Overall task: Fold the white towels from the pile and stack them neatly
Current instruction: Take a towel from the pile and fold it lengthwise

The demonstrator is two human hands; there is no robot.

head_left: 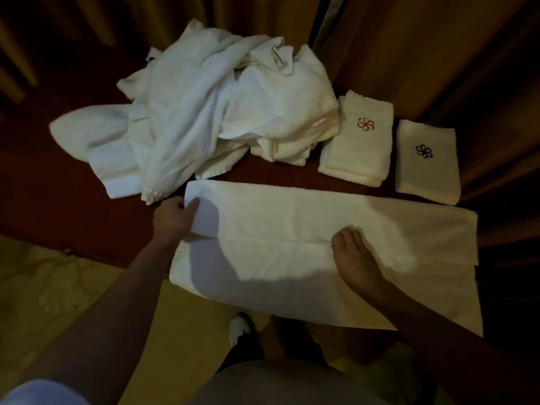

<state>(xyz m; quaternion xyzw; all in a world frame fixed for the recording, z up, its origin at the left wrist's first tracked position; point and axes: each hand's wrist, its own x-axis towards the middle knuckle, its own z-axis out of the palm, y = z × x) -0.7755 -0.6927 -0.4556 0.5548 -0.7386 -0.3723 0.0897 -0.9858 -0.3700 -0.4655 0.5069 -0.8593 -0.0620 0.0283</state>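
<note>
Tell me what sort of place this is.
Probably a hotel room or its linen area: folded towels with embroidered logos, a pile of white towels, patterned carpet and curtains.

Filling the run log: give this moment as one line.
phase: folding | left hand: grips towel end | right hand: presses its fold | pile: unfolded | folded towels: two, side by side

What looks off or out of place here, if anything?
Mainly the folded towels: the red-logo towel and the blue-logo towel lie side by side, not stacked, and the red-logo one sits askew. The unfolded pile is just unsorted.
</note>
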